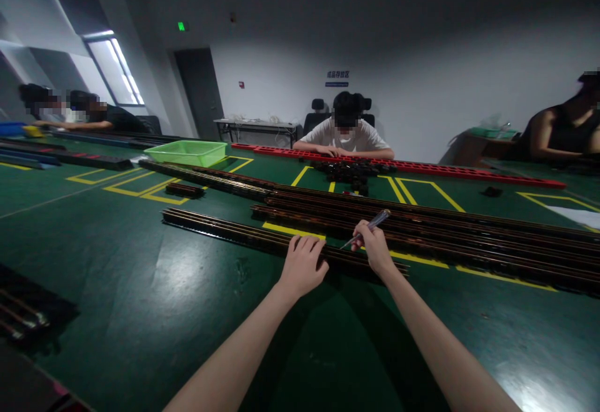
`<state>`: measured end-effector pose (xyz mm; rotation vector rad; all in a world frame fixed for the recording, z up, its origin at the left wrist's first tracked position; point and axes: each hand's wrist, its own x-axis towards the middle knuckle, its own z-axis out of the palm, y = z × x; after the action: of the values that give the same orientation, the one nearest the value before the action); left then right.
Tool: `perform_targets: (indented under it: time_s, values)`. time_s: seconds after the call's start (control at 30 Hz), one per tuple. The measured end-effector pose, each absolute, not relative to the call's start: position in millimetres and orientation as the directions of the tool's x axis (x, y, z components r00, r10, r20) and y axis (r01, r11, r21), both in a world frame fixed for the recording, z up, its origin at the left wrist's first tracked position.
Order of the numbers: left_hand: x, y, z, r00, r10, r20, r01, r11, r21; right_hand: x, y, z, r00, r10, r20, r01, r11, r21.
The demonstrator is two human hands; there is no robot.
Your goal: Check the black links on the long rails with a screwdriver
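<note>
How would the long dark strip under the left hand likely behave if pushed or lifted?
The dark strip is probably stiff, as it looks straight throughout. Pushed, it would likely slide rather than roll, since it lies flat. Lifted off-centre, it may tip, as it extends past the left hand both ways.

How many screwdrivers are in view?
1: the screwdriver in the right hand, angled down toward the dark strip under the left hand. Others could be hidden among the dark parts.

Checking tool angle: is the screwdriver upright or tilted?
Tilted: the screwdriver slants in the right hand, handle high, tip pointing down toward the dark bar.
</note>
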<state>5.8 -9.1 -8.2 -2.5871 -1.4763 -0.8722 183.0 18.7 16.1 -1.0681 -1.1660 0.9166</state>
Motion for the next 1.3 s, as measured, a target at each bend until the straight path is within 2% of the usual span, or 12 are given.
perform_targets:
  time_s: [0.37,1.3]
  values:
    - [6.6,-8.9,-12.0,0.406,0.767,0.497,0.830,-0.538,0.151,179.0,12.8,20.7,0.187,0.945,0.269,0.031,0.268,-0.963]
    - [6.3,-8.0,-12.8,0.406,0.761,0.506,0.830,-0.538,0.143,177.5,11.5,21.8,0.195,0.938,0.286,0.062,0.279,-0.958]
